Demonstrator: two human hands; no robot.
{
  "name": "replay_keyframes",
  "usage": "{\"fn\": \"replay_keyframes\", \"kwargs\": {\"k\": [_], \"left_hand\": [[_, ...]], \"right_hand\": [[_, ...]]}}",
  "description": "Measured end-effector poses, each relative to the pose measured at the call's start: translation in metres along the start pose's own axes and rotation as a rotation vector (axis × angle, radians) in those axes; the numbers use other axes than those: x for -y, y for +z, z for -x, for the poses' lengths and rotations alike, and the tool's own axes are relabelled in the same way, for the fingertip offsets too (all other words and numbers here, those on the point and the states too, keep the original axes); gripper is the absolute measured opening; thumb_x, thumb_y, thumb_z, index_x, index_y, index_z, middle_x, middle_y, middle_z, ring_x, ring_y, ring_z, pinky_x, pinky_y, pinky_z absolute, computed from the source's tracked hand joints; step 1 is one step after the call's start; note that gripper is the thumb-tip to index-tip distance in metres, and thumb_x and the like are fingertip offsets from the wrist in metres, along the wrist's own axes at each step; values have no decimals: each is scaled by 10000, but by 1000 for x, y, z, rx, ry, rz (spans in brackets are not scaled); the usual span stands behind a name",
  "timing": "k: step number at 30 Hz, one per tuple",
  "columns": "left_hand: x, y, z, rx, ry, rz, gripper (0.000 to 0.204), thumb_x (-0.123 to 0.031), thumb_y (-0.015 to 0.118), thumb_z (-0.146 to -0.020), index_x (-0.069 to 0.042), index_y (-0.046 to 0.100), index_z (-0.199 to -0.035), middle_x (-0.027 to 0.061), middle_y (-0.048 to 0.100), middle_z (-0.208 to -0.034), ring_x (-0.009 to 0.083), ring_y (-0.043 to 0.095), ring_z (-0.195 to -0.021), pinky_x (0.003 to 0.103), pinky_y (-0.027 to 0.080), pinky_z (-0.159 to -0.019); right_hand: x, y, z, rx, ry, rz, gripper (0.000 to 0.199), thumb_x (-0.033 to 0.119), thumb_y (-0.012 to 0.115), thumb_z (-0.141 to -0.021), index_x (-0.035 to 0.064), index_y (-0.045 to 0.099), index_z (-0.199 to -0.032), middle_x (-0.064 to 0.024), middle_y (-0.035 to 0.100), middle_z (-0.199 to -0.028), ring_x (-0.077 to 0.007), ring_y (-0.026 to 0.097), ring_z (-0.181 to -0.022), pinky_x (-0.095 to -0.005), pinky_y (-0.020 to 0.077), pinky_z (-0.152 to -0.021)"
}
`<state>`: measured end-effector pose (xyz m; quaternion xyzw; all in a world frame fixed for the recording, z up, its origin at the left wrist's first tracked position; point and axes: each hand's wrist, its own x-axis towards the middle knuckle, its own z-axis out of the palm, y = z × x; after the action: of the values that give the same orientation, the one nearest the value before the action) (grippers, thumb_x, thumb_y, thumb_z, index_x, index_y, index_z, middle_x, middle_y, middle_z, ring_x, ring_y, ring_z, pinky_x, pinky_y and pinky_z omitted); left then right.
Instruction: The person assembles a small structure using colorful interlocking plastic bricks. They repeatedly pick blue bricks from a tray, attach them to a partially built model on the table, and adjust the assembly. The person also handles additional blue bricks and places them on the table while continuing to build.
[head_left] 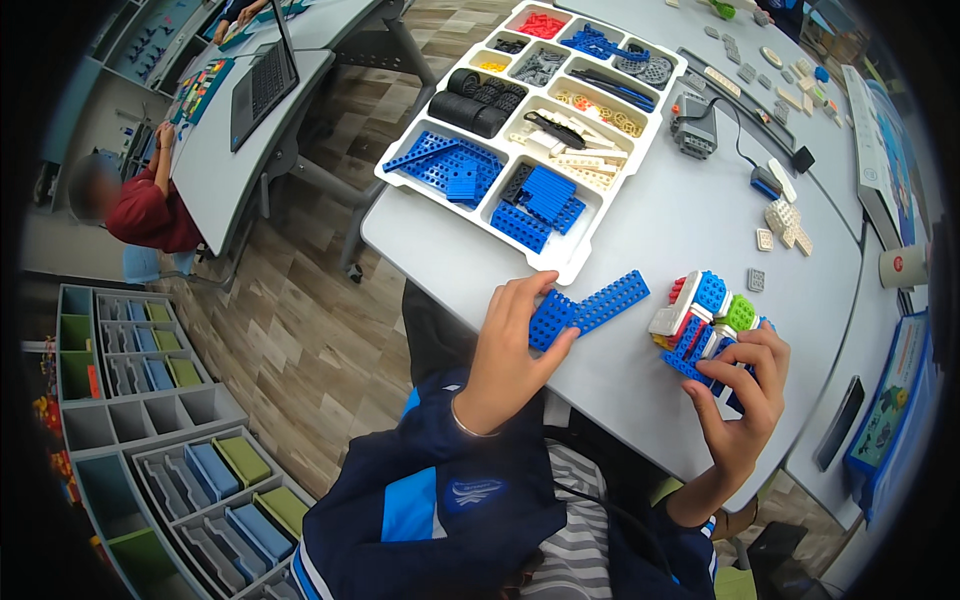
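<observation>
The left hand pinches a flat blue studded plate near the table's front edge; the right hand grips a multicoloured brick model.

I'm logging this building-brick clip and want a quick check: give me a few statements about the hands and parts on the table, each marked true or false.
1. The left hand pinches a blue studded plate. True.
2. The right hand lies flat on bare table. False: its grip is on a multicoloured brick model.
3. The white sorting tray sits on the floor. False: it is on the grey table.
4. The blue plate and the model are apart. True.
5. A grey motor block lies right of the tray. True.
</observation>
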<state>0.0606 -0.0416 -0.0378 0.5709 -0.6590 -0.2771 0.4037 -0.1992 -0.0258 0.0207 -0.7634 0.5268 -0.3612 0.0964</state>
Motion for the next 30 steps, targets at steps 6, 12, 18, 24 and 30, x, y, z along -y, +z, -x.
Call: {"fn": "replay_keyframes", "kwargs": {"k": [6,12,18,24,30], "left_hand": [[2,2,-3,23,63,-58,646,-75,813,-795,-22,524,-1371,130,655,-1174,313,565,-1071,401,484,-923],[5,-1,-4,-25,118,-162,614,-90,823,-783,-52,571,-1342,78,691,-1143,287,561,-1094,406,430,-961],[12,-7,-7,-59,84,-120,544,-49,818,-772,-57,628,-1281,94,687,-1151,307,581,-1077,401,470,-933],[17,-20,-8,-98,138,-127,439,-22,806,-777,-36,660,-1191,103,688,-1131,310,589,-1049,394,488,-899],[43,-52,-54,-404,70,-366,330,-96,805,-814,-21,690,-1114,117,692,-1096,301,571,-1038,403,471,-914]], "right_hand": [[-1,0,1,0,9,-12,285,136,901,-621,67,747,-851,-67,640,-886,-322,585,-1010,-569,421,-1058],[-2,1,1,-4,1,-15,286,131,900,-624,63,744,-853,-72,644,-889,-325,592,-1014,-564,435,-1043],[-1,1,1,-2,7,-23,286,130,899,-627,63,744,-858,-73,644,-892,-325,595,-1011,-564,442,-1037],[-1,1,2,-4,14,-22,286,126,898,-626,64,745,-859,-71,642,-892,-326,594,-1014,-557,446,-1033],[0,1,2,-8,16,-23,281,116,893,-627,61,742,-859,-74,641,-894,-330,592,-1013,-546,450,-1022]]}}
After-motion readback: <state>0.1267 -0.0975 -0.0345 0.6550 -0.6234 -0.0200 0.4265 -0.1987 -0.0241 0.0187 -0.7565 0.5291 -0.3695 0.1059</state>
